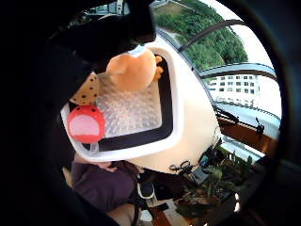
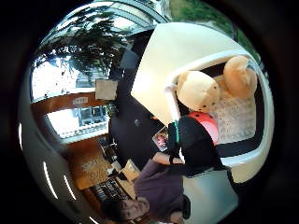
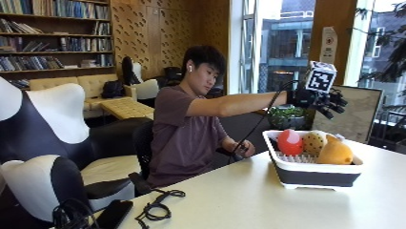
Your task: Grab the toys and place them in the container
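A white-rimmed dark container (image 3: 309, 174) stands on the pale table (image 3: 254, 200). Three toys lie in it: a red and pink round toy (image 3: 290, 142), a beige spotted toy (image 3: 314, 141) and an orange plush (image 3: 334, 151). My gloved right hand (image 3: 325, 101) hangs in the air well above the container, arm stretched out, fingers spread and holding nothing. From the palm, the little finger side view looks down on the container's rim (image 1: 175, 127) with the orange plush (image 1: 131, 69), spotted toy (image 1: 87, 92) and red toy (image 1: 86, 124) inside. The thumb side view shows the same spotted toy (image 2: 198, 90), plush (image 2: 239, 76) and red toy (image 2: 209, 122).
A coil of black cable (image 3: 155, 210) and a dark flat object (image 3: 114, 213) lie near the table's near corner. The person's bare hand (image 3: 243, 149) rests by the table edge. A potted plant (image 3: 287, 116) stands behind the container. Black and white chairs (image 3: 57, 143) sit beside the table.
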Demonstrator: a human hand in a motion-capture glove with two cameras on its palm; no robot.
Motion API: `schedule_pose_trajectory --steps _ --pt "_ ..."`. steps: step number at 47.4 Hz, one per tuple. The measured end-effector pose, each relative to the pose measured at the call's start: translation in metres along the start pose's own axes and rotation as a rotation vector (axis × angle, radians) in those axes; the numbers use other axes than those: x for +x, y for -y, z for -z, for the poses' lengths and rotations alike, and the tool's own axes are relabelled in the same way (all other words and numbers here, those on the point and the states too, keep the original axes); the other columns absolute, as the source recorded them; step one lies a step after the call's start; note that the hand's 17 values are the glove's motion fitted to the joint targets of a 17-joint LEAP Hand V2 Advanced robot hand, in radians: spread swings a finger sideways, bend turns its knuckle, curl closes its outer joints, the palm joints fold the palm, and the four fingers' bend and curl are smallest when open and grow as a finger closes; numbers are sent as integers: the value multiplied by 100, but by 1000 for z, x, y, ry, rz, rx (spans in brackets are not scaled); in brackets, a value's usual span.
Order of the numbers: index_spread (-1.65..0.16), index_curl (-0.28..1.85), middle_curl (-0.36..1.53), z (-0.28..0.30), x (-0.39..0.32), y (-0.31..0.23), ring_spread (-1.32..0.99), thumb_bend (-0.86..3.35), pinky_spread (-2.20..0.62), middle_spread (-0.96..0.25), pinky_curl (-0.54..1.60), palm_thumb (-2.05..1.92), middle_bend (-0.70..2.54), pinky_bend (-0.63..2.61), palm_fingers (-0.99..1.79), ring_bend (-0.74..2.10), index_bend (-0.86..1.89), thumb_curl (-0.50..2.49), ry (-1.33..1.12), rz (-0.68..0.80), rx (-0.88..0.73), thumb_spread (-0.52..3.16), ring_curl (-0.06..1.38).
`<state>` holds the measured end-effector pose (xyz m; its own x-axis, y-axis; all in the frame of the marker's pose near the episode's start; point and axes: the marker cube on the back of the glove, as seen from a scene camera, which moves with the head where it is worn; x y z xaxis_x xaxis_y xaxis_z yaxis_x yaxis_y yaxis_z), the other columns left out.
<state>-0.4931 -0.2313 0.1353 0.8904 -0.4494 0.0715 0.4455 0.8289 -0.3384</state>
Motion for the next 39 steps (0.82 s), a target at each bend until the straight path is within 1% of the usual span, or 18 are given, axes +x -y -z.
schedule_pose_trajectory --steps 3,6,9,10,12,14,16,18,20,25,29,30,34,39 --pt "-26 39 48 -1 3 0 -5 -2 1 2 40 26 12 125 -37 41 3 65 -38 -17 7 121 47" --pt "-25 35 45 0 16 -1 -2 -2 3 3 39 24 12 120 -35 39 4 62 -123 -74 22 125 46" --pt "-24 32 43 3 14 -2 0 -2 4 3 37 23 11 117 -33 37 4 59 -87 -64 46 128 45" --pt "-24 31 42 3 19 -3 0 -1 4 3 37 23 11 117 -33 36 4 58 -134 -89 54 129 45" --pt "-24 30 40 3 38 -4 1 -1 5 4 36 22 11 115 -32 35 5 56 -314 -178 74 131 44" --pt "-24 28 39 5 48 -7 2 -1 5 4 36 22 11 113 -31 34 5 55 -409 -214 94 132 44" --pt "-23 27 38 6 41 -10 2 -1 5 4 35 22 11 110 -29 35 6 54 -331 -162 111 134 44" --pt "-23 26 37 8 23 -13 3 -1 6 4 34 22 12 108 -27 35 7 52 -150 -71 123 135 44" --pt "-23 25 35 9 14 -16 3 -1 6 4 34 23 12 106 -26 35 8 51 -45 -23 128 136 44" --pt "-23 24 33 10 26 -25 3 -1 6 3 33 23 13 102 -23 34 9 49 -60 4 132 139 43" --pt "-23 23 32 10 58 -30 3 -1 6 3 32 23 13 101 -22 34 9 47 -262 -109 132 140 43" --pt "-23 23 32 11 60 -32 3 0 6 3 32 24 13 101 -22 33 9 47 -259 -110 131 140 43" --pt "-23 22 31 13 46 -39 3 -1 6 3 32 24 13 100 -21 33 9 46 -32 -14 133 141 42" --pt "-23 22 29 17 52 -46 3 0 6 3 32 25 13 98 -19 32 11 45 -8 3 135 142 42"
